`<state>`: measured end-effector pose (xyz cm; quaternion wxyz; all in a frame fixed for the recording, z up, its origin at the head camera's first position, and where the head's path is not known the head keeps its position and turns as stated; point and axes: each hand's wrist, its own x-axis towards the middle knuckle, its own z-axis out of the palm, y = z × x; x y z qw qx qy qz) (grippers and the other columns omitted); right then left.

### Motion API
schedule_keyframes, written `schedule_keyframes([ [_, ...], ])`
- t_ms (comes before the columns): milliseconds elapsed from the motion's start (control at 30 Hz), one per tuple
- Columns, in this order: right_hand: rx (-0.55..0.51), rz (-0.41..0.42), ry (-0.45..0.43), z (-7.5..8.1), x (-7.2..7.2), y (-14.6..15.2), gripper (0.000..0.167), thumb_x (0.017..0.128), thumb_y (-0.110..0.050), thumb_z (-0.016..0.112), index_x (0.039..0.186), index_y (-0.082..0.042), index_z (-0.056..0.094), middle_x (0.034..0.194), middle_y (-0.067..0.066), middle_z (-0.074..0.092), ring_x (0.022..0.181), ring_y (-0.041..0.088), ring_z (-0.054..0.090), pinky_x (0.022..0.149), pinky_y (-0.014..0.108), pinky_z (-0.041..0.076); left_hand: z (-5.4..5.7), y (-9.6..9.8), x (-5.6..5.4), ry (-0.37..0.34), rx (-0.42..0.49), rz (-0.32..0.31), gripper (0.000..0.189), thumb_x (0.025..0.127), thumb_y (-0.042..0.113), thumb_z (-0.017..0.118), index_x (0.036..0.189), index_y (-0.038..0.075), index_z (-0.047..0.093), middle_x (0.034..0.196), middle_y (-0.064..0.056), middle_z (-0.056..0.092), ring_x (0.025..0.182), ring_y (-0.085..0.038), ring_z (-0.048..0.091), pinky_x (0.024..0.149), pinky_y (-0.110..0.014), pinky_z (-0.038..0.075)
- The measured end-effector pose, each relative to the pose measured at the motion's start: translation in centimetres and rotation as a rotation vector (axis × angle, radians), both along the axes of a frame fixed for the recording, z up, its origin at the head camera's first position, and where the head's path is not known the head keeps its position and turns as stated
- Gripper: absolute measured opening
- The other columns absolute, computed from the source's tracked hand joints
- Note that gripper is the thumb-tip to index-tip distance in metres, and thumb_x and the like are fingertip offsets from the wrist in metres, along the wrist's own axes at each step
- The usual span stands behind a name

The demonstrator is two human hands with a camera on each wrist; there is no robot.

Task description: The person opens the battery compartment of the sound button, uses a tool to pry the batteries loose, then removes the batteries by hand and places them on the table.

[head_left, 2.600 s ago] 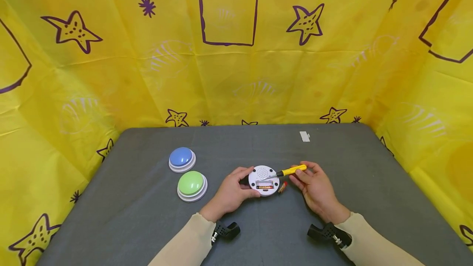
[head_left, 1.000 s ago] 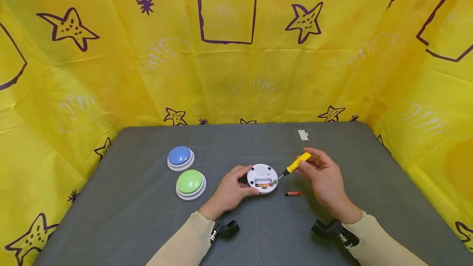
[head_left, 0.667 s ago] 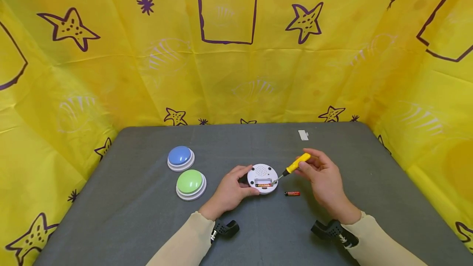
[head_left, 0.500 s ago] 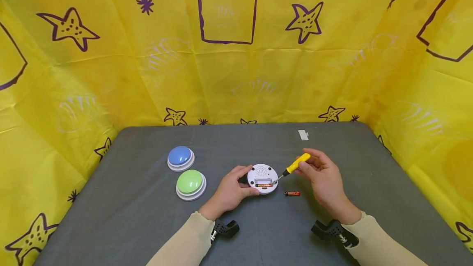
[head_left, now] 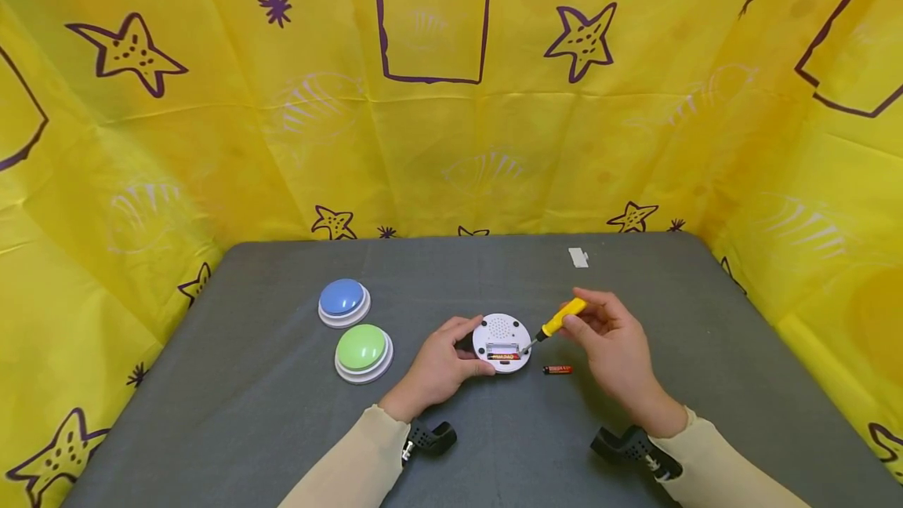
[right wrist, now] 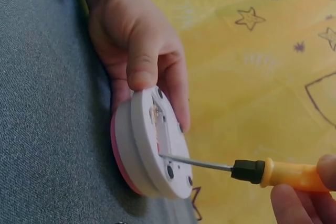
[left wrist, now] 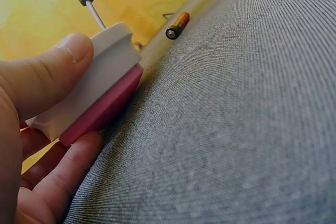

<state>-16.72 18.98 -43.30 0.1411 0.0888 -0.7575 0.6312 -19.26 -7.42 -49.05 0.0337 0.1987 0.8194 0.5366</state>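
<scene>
Right hand [head_left: 615, 347] of mine pinches a yellow-handled screwdriver with a black collar and thin metal shaft [head_left: 564, 317], thumb against fingers. From it the shaft slants down leftward to a red-and-black cylindrical battery [head_left: 503, 356], which lies left to right in an open slot; the tip sits at that battery's right end, though I cannot tell whether it touches. The slot is in the underside of a round white plastic button with a pink dome [head_left: 501, 326], turned dome-down. My left hand [head_left: 440, 363] grips its left rim, thumb over the near edge, so it is nearer the button than my right.

A loose red-and-black battery [head_left: 557, 370] lies crosswise on the grey cloth-covered table [head_left: 494, 445], nearer my right hand. Left stand a blue-domed button [head_left: 342, 298] and a green-domed button [head_left: 361, 346]; far right lies a small white plastic cover [head_left: 578, 258], before yellow starfish-printed curtains [head_left: 451, 139].
</scene>
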Motion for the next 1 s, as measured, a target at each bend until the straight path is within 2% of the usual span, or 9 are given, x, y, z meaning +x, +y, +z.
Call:
schedule_keyframes([
  [233,0.201,-0.073,0.148,0.5,1.1,-1.2,0.041,0.085,0.002,0.076,0.124,-0.003,0.064,0.109,0.013,0.069,0.089,0.008,0.062,0.07,0.017,0.052,0.0,-0.1,0.0,0.02,-0.018,-0.003,0.084,0.074,0.025,0.09,0.144,0.002,0.051,0.127,0.0,0.056,0.094,-0.012,0.061,0.082,-0.026,0.053],
  [300,0.217,-0.074,0.171,0.5,1.1,-1.4,0.041,0.085,0.003,0.076,0.124,-0.004,0.065,0.108,0.012,0.069,0.088,0.008,0.062,0.069,0.016,0.052,0.0,-0.1,0.0,0.023,-0.019,-0.004,0.083,0.074,0.024,0.09,0.144,0.001,0.051,0.126,0.0,0.056,0.094,-0.012,0.061,0.082,-0.026,0.053],
  [367,0.202,-0.063,0.155,0.3,1.0,-1.3,0.04,0.086,0.003,0.075,0.124,-0.003,0.064,0.107,0.012,0.068,0.087,0.011,0.063,0.07,0.018,0.053,0.1,-0.1,0.0,0.022,-0.012,-0.006,0.083,0.074,0.023,0.09,0.144,0.002,0.051,0.126,0.0,0.056,0.093,-0.012,0.061,0.082,-0.026,0.053],
  [433,0.133,-0.047,0.102,0.1,0.6,-0.9,0.038,0.089,0.003,0.072,0.125,-0.002,0.061,0.107,0.014,0.067,0.085,0.014,0.065,0.072,0.022,0.055,0.2,-0.1,0.0,0.018,-0.007,-0.008,0.083,0.074,0.021,0.09,0.144,0.002,0.051,0.126,0.001,0.056,0.092,-0.012,0.062,0.082,-0.026,0.053],
  [600,-0.186,-0.015,-0.081,-1.2,-0.5,0.1,0.037,0.093,0.007,0.065,0.128,0.001,0.054,0.11,0.022,0.061,0.089,0.021,0.067,0.076,0.033,0.056,0.1,-0.2,0.0,0.023,0.005,-0.017,0.083,0.074,0.02,0.09,0.144,0.001,0.051,0.127,0.0,0.056,0.094,-0.012,0.062,0.082,-0.026,0.053],
  [700,-0.332,-0.006,-0.131,-2.0,-1.0,0.5,0.037,0.094,0.008,0.062,0.129,0.001,0.053,0.111,0.024,0.06,0.093,0.022,0.066,0.078,0.036,0.056,0.0,-0.3,-0.1,0.019,0.014,-0.021,0.083,0.074,0.019,0.09,0.144,0.0,0.051,0.128,-0.001,0.056,0.096,-0.013,0.061,0.082,-0.025,0.053],
  [867,-0.456,0.022,-0.184,-3.1,-1.2,0.5,0.031,0.095,0.009,0.059,0.124,-0.003,0.054,0.111,0.024,0.06,0.094,0.021,0.066,0.077,0.036,0.057,0.0,-0.3,-0.1,0.004,0.01,-0.02,0.083,0.074,0.02,0.09,0.145,0.001,0.05,0.128,-0.002,0.056,0.096,-0.012,0.063,0.083,-0.025,0.053],
  [1000,-0.476,0.061,-0.233,-3.4,-1.0,0.2,0.029,0.096,0.009,0.059,0.12,-0.004,0.054,0.114,0.025,0.059,0.096,0.021,0.067,0.079,0.038,0.056,0.0,-0.2,-0.1,0.005,-0.003,-0.011,0.084,0.075,0.022,0.09,0.145,0.001,0.05,0.128,-0.001,0.056,0.094,-0.011,0.063,0.083,-0.025,0.053],
])
